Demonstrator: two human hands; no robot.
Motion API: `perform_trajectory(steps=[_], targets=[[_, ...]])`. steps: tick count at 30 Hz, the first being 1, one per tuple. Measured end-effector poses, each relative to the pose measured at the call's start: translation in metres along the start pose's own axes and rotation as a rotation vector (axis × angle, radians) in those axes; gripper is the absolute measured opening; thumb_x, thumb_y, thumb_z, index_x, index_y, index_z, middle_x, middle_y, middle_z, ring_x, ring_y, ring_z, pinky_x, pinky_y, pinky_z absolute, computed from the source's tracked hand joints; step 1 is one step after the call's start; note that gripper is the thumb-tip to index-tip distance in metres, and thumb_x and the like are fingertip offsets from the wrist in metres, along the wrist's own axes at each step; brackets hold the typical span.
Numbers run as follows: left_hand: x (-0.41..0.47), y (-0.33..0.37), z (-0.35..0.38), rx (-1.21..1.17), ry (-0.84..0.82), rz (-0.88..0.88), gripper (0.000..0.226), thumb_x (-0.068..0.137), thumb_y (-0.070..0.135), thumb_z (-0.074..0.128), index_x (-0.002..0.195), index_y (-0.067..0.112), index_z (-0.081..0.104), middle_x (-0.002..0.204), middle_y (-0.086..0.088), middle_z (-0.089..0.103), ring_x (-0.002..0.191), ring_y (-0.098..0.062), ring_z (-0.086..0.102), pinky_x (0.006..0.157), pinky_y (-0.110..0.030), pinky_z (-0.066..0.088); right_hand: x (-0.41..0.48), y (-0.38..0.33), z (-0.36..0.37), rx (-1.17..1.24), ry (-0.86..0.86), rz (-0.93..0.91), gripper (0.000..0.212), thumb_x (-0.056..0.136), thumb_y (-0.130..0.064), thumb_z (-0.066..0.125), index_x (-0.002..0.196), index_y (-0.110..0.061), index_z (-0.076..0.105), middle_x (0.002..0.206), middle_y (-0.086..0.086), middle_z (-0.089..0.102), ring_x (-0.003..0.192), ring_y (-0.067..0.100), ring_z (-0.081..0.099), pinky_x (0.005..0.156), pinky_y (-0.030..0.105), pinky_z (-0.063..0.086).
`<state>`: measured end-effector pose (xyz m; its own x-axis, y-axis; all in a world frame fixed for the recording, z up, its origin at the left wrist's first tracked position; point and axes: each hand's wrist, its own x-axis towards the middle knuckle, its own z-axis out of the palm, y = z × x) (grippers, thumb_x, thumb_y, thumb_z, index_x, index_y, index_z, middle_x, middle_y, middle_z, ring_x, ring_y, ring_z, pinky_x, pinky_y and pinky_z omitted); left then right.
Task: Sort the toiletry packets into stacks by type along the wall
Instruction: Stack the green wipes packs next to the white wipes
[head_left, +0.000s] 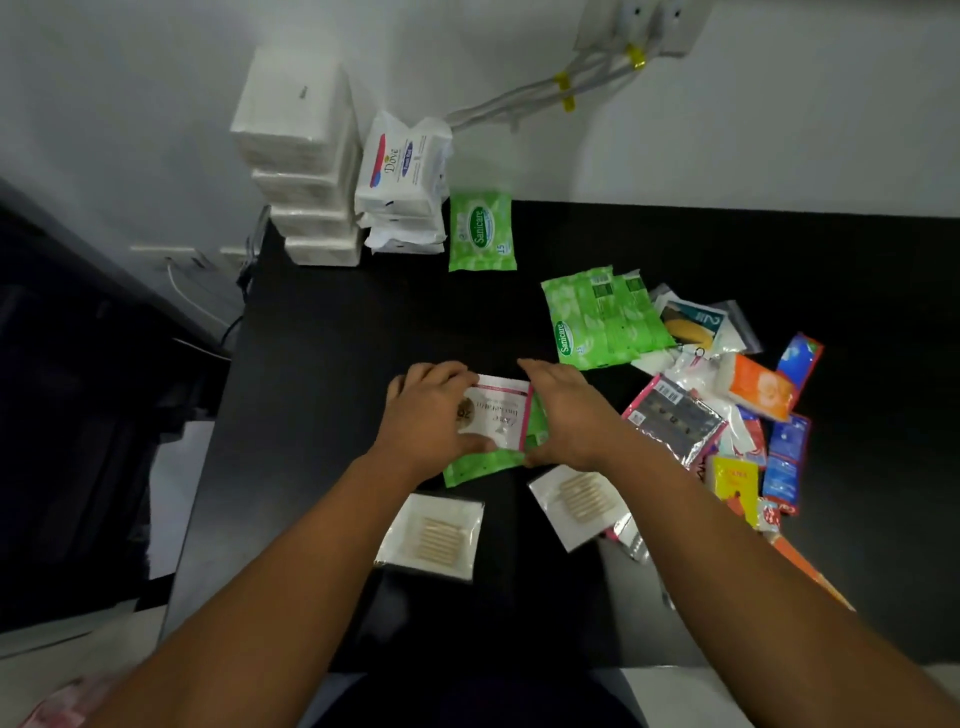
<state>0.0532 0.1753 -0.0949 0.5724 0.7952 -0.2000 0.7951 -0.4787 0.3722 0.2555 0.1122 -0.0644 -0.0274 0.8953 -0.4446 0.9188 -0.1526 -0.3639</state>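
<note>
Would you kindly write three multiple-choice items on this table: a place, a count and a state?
1. Where is the Dove stack? A) between the white tissue stack and a green Sanicare packet B) at the table's near edge C) on the mixed pile
2. How many cotton-swab packets are visible? A) one B) two C) four
3. What does the grip of the left hand hold? A) nothing B) a Dove pack C) a white-and-pink packet
A: it stands between them by the wall. B: a second lies beside the first. C: its fingers curl over it.
</note>
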Motion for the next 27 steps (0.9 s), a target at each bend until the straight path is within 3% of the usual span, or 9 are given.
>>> perform_trajectory(steps=[4,9,13,16,20,22,24,25,27], targets=[[0.000,-0.012,-0.004,-0.041,0.104,-0.116,0.077,0.071,0.067,0.074,0.137,0.032,0.053,0.139,0.011,0.048,0.128,-0.020,0.038,0.107,-0.043,0.029,0.001,-0.003,0.007,-0.038,0.102,0.045,0.120,0.058,-0.041,0.092,0.154,-0.018,0.023,0.152,0.002,0.035,0.137,0.025,0.032,0.113,0.041,0.034],[-0.005,-0.028,-0.013,-0.007,0.148,-0.270,0.067,0.078,0.061,0.073,0.133,0.026,0.058,0.139,0.002,0.049,0.127,-0.028,0.040,0.105,-0.051,0.036,-0.002,-0.008,0.010,-0.077,0.090,0.104,0.106,0.053,-0.049,0.092,0.143,-0.020,0.044,0.131,0.005,0.042,0.123,0.025,0.041,0.103,0.040,0.043],[-0.013,-0.040,-0.018,-0.010,0.126,-0.254,0.063,0.079,0.053,0.075,0.133,0.024,0.059,0.140,0.002,0.047,0.126,-0.029,0.040,0.103,-0.051,0.039,-0.006,-0.009,0.008,0.185,0.121,0.175,0.065,0.060,-0.034,0.093,0.114,-0.017,0.062,0.108,0.003,0.054,0.098,0.022,0.055,0.080,0.030,0.047],[-0.016,-0.046,-0.021,-0.021,0.114,-0.244,0.062,0.080,0.048,0.076,0.134,0.023,0.059,0.141,0.003,0.046,0.127,-0.028,0.039,0.103,-0.049,0.038,-0.012,-0.003,0.003,0.400,0.164,0.211,0.035,0.071,-0.023,0.088,0.092,-0.017,0.061,0.093,0.003,0.061,0.081,0.020,0.059,0.061,0.023,0.039],[-0.014,-0.046,-0.025,-0.069,0.130,-0.225,0.049,0.084,0.046,0.073,0.126,0.023,0.065,0.135,0.000,0.054,0.122,-0.030,0.046,0.102,-0.046,0.040,-0.024,-0.008,-0.012,0.572,0.322,0.228,0.025,0.078,-0.013,0.082,0.095,-0.009,0.065,0.093,0.005,0.064,0.073,0.018,0.061,0.064,0.029,0.048],[-0.012,-0.045,-0.028,-0.206,0.199,-0.187,0.039,0.089,0.046,0.069,0.119,0.021,0.069,0.122,-0.002,0.065,0.111,-0.028,0.057,0.095,-0.041,0.048,-0.030,-0.017,-0.020,0.683,0.413,0.196,0.019,0.078,-0.001,0.076,0.089,-0.010,0.063,0.088,0.008,0.068,0.060,0.012,0.060,0.058,0.030,0.049],[-0.010,-0.038,-0.040,-0.566,0.177,-0.277,0.038,0.095,0.050,0.059,0.109,0.017,0.072,0.101,-0.001,0.074,0.095,-0.022,0.068,0.087,-0.037,0.055,-0.034,-0.027,-0.025,0.762,0.488,0.122,0.022,0.076,0.007,0.070,0.081,-0.012,0.060,0.087,0.006,0.070,0.061,0.009,0.058,0.059,0.028,0.047],[-0.010,-0.033,-0.049,-0.803,0.110,-0.370,0.046,0.098,0.054,0.053,0.108,0.013,0.073,0.093,-0.002,0.076,0.087,-0.021,0.071,0.085,-0.038,0.058,-0.035,-0.031,-0.026,0.799,0.517,0.071,0.025,0.075,0.011,0.068,0.080,-0.012,0.058,0.090,0.005,0.071,0.069,0.010,0.061,0.064,0.026,0.049],[-0.009,-0.025,-0.064,-1.177,-0.182,-0.514,0.064,0.098,0.063,0.042,0.113,0.008,0.070,0.093,-0.010,0.077,0.080,-0.025,0.072,0.080,-0.041,0.060,-0.039,-0.042,-0.027,0.827,0.569,-0.049,0.030,0.073,0.015,0.066,0.079,-0.013,0.057,0.096,0.004,0.071,0.088,0.010,0.065,0.080,0.019,0.050]])
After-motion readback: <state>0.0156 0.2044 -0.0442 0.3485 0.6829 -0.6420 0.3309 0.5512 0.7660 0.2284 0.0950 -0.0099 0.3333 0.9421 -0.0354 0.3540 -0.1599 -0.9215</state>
